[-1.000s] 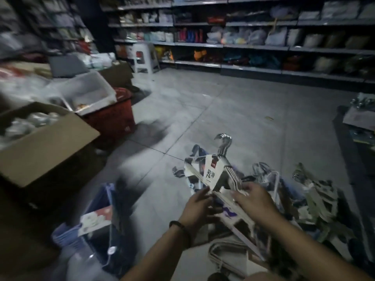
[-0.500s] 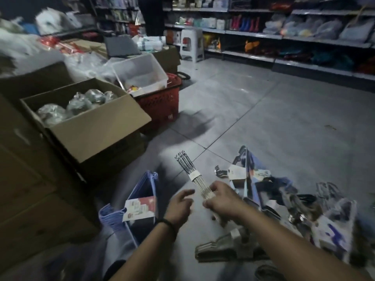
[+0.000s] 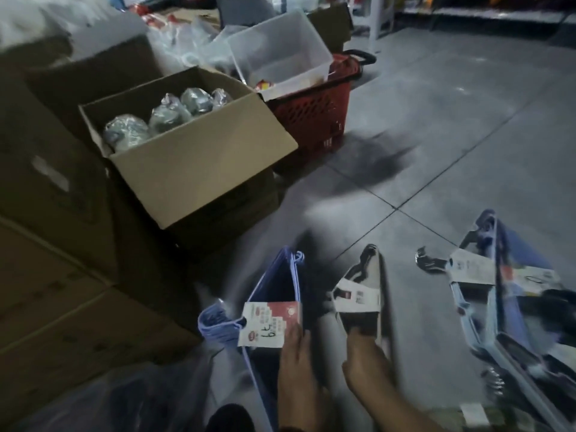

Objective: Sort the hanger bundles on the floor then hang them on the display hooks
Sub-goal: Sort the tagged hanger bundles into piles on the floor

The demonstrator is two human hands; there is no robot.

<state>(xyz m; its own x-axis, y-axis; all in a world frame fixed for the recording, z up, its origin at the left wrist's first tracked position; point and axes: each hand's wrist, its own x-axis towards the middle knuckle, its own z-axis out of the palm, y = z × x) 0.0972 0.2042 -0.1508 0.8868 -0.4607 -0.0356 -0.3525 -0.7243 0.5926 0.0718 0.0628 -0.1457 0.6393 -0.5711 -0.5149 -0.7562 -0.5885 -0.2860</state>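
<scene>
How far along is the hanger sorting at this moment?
Early, still sorting. Done: one blue hanger bundle lies apart beside the boxes. In hand: the right hand grips a grey hanger bundle next to it, while the left hand touches the blue bundle's label. Left: other bundles lie on the floor to the right; no display hooks are in view.

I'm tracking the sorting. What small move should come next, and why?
Probably lay the grey bundle flat beside the blue bundle: the right hand grips it low, right next to the blue one, which the left hand touches at its label.
</scene>
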